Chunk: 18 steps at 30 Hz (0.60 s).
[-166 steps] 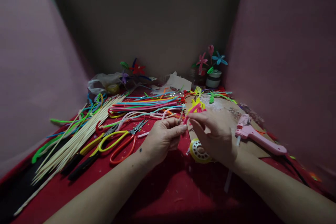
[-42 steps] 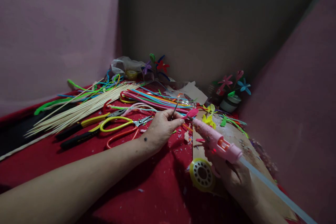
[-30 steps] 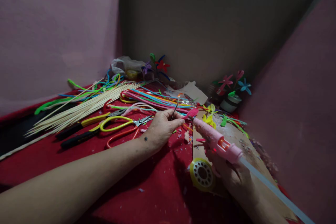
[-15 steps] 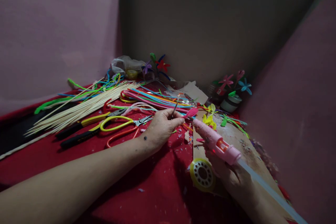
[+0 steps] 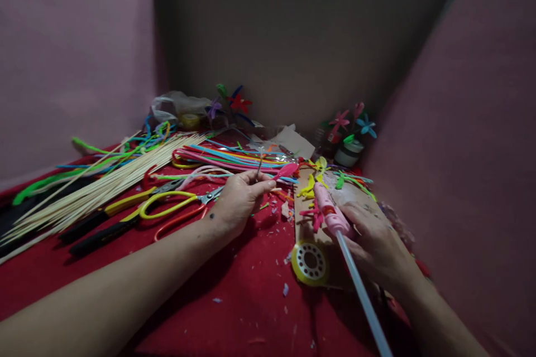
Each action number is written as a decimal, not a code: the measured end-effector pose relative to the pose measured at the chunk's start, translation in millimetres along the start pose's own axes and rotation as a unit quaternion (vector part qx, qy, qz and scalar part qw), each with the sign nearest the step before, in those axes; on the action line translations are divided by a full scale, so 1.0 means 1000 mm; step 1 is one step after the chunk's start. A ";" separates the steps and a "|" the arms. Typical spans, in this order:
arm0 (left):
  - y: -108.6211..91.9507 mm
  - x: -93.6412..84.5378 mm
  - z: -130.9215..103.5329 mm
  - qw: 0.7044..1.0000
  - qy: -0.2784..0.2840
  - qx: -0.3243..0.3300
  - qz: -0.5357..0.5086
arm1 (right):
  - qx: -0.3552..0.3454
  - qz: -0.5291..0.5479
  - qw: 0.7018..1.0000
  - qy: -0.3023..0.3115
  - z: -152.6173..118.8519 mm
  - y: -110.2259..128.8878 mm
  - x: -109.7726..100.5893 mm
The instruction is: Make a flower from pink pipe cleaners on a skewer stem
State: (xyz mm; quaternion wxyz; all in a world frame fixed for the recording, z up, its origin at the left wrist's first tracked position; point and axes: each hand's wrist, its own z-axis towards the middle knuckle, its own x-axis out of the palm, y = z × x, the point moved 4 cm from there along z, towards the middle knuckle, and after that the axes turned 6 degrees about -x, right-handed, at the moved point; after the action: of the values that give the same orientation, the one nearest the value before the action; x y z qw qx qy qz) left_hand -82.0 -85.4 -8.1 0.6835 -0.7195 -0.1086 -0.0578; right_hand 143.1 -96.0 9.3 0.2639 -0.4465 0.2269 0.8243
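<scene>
My left hand (image 5: 239,201) is closed in a pinch over the red cloth. Between its thumb and fingers is a hot-pink pipe-cleaner petal (image 5: 286,171), pointing right. A thin dark stem (image 5: 259,164) sticks up from the same fingers; its lower end is hidden. My right hand (image 5: 372,234) is wrapped round a pink glue gun (image 5: 329,206), with a long translucent glue stick (image 5: 362,287) coming out of its back. The gun's nozzle is apart from the petal, above a cardboard piece (image 5: 302,227). Pink pipe-cleaner pieces (image 5: 317,216) and yellow ones (image 5: 307,187) lie beside the gun.
Yellow-handled scissors (image 5: 167,203), pliers (image 5: 121,201), wooden sticks (image 5: 113,178) and coloured pipe cleaners (image 5: 226,159) lie on the left. A tape roll (image 5: 310,262) rests near the front. Pipe-cleaner flowers (image 5: 341,121) stand at the back by a jar (image 5: 349,152).
The glue gun has drawn back from the pink petal and swung round over the cardboard, uncovering pink pieces. My left hand keeps its pinch. The whole view has shifted, so things appear further left.
</scene>
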 end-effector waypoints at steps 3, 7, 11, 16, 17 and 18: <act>0.001 0.000 -0.001 1.000 0.006 -0.009 -0.009 | 0.070 -0.040 0.995 0.060 -0.023 -0.023 -0.011; 0.002 0.003 -0.001 0.999 0.024 -0.015 -0.019 | 0.187 -0.055 0.975 0.109 -0.065 -0.055 -0.023; 0.004 0.004 -0.002 0.998 0.036 -0.023 -0.039 | 0.208 -0.064 0.971 0.102 -0.088 -0.076 -0.025; 0.005 0.009 -0.006 0.996 0.052 -0.039 -0.064 | 0.193 -0.052 0.977 0.069 -0.080 -0.067 -0.030; 0.005 0.011 -0.008 0.995 0.059 -0.042 -0.071 | 0.198 -0.054 0.978 0.034 -0.074 -0.059 -0.033; 0.004 0.013 -0.010 0.994 0.067 -0.045 -0.079 | 0.204 -0.034 0.978 -0.001 -0.065 -0.048 -0.035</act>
State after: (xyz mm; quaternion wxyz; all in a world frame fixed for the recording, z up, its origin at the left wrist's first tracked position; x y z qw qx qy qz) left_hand -68.1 -94.1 -8.7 0.6497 -0.7330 -0.1159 -0.1646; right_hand 229.9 -107.4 -0.1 0.3776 -0.3901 0.3743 0.7518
